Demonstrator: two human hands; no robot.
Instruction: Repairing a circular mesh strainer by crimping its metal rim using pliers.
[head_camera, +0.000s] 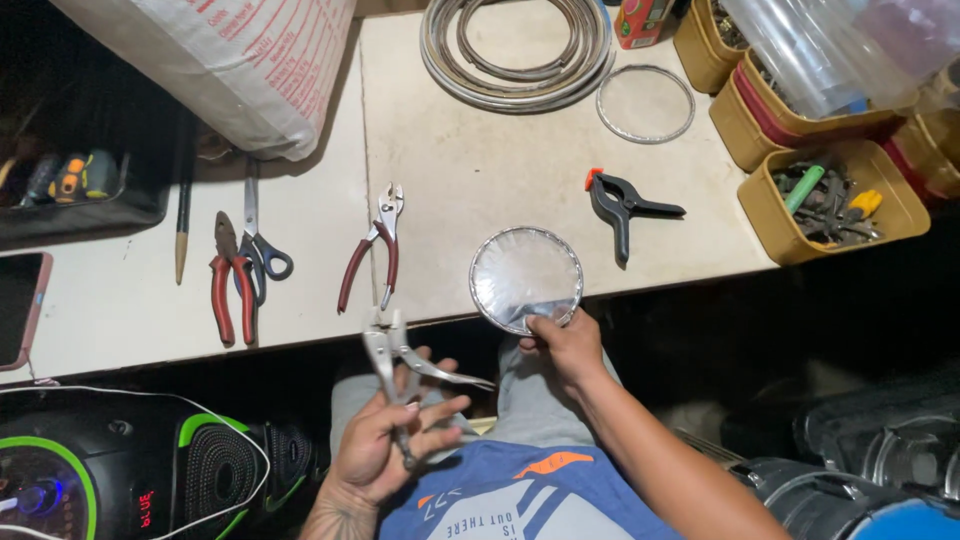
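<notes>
Gripping a pair of bare metal pliers (400, 365) in loosely curled fingers, the left hand (385, 445) is hovering over the person's lap, below the near edge of the desk (450, 180) and clear of it, with the pliers' handles spread apart and their nose pointing up toward the desk edge. The right hand (567, 345) is pinching the near rim of a round clear lens in a metal ring (525, 277), which is lying half over the desk's front edge. Resting just left of the lens are red-handled pliers (372, 255), and farther left red-handled cutters (230, 280) are lying touching scissors (256, 245). A black spring clamp (622, 205) is sitting just right of the lens, apart from it. A bare stretch of desk is lying open between the lens and the coiled metal rings (515, 50) at the far edge, with a single thin ring (645, 103) beside them. Yellow bins (830, 200) are crowding the right edge, and a white sack (220, 60) is overhanging the far left corner
</notes>
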